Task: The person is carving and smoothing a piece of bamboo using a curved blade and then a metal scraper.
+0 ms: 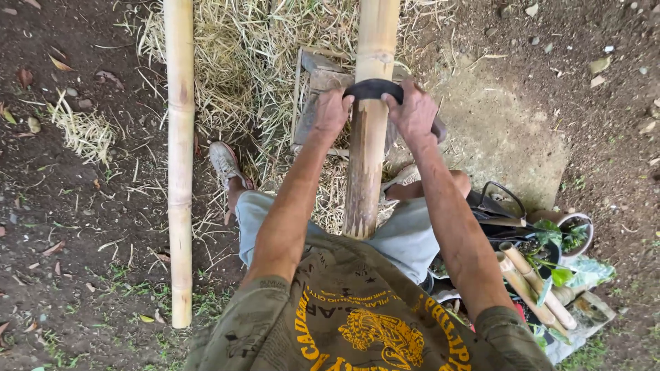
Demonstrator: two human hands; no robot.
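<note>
Dark bare-earth ground (82, 206) under soft daylight, scattered with dry leaves; a heap of pale dry straw (254, 48) lies far centre, sparse green grass (124, 282) near left.

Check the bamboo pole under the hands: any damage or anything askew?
Nothing stands out. Left hand and right hand grip a dark curved blade across the bamboo pole, which looks scraped but unsplit. A second pole lies straight alongside.

place: outdoor yard work spot | signs: bare soil (75, 206), dry straw (254, 55), bamboo poles (180, 158), potted plant (567, 233) right
</note>
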